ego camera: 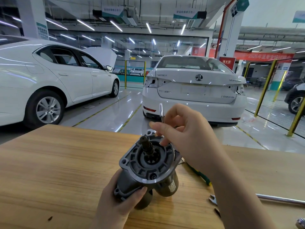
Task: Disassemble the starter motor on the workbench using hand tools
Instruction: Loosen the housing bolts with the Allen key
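Head view: right hand (184, 129) pinches a thin metal rod (161, 111), bolt or driver unclear, just above the starter motor (148, 162). Left hand (118, 200) grips its body below, over the workbench (57, 162). Likely step: freeing housing fasteners. Next needs a steady hold.
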